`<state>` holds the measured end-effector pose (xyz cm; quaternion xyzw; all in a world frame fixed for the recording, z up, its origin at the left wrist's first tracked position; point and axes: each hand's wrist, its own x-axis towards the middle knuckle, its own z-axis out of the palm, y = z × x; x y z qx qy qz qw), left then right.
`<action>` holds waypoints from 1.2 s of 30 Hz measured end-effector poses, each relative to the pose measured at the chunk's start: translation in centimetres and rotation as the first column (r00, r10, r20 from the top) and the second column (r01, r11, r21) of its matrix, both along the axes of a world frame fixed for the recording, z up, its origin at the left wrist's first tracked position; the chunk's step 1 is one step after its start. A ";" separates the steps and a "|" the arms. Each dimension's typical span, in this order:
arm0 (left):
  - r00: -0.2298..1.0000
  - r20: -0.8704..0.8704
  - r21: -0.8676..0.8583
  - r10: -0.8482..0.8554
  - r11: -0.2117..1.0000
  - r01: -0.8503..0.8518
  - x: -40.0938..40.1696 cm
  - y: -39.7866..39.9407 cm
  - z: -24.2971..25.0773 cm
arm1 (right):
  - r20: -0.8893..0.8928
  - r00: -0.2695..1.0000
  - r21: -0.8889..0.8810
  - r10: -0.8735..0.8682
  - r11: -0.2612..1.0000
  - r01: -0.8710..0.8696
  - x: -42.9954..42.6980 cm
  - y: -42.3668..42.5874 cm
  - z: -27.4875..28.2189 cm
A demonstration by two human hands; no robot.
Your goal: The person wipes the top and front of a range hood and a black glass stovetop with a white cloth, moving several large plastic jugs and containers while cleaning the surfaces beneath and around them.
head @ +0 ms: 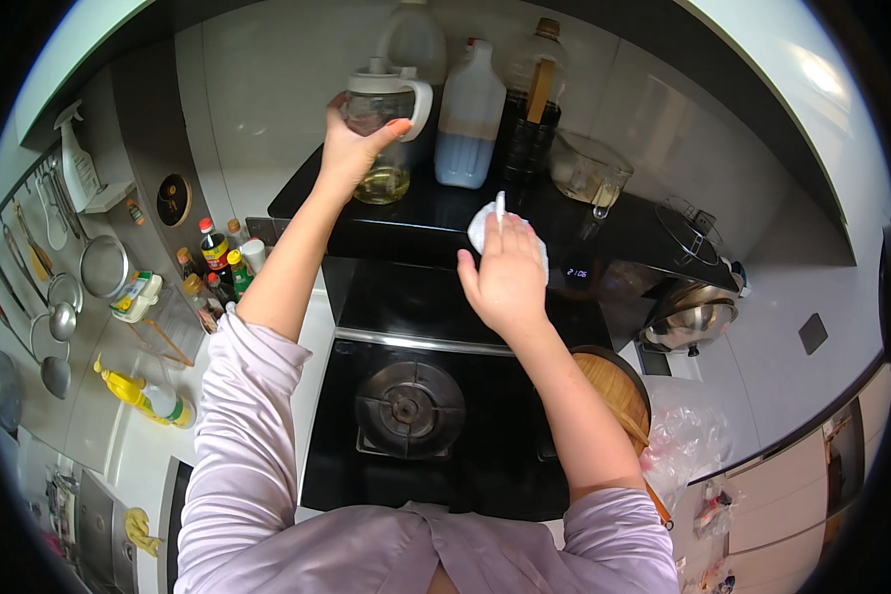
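Note:
My left hand (356, 145) grips a clear oil jug (382, 174) with a white lid and handle; some yellow liquid lies at its bottom. The jug is over the left part of the black top of the range hood (416, 223). My right hand (506, 278) lies flat, fingers together, on a white cloth (482, 226) pressed against the hood's front edge. Behind it stand a white plastic jug with blue liquid (466, 148), a large bottle of dark liquid (529, 141) and a glass measuring jug (590, 174).
Below is a black gas hob with a burner (410, 408). A wooden lid (612, 393) and a clear plastic bag (683, 431) are to the right. Sauce bottles (214, 252) stand left, under hanging utensils (37, 245). A metal pot (690, 319) sits at the right.

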<state>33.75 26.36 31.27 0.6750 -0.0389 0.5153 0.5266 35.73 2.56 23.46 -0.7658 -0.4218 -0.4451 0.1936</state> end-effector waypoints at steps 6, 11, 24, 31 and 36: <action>0.987 0.126 -0.100 0.098 0.991 -0.085 -5.4 2.5 2.0 | -0.042 0.998 -0.048 0.051 0.997 -0.053 -2.2 7.2 0.6; 0.992 -0.033 -0.083 0.119 0.989 -0.121 -4.3 3.9 1.1 | -0.173 0.984 -0.094 0.029 0.995 -0.045 -3.8 14.2 2.2; 0.999 0.026 -0.088 0.020 0.996 -0.017 -5.3 3.9 -0.1 | -0.294 0.953 -0.330 -0.072 0.943 -0.030 -1.2 10.2 4.3; 0.985 0.167 -0.246 0.039 0.969 0.003 -9.1 5.9 0.5 | -0.492 0.860 -0.431 0.136 0.820 -0.376 -1.5 14.9 5.1; 0.969 0.218 -0.206 0.119 0.976 -0.074 -13.9 7.2 2.4 | -0.640 0.758 -0.468 0.125 0.719 -0.514 1.9 21.5 6.3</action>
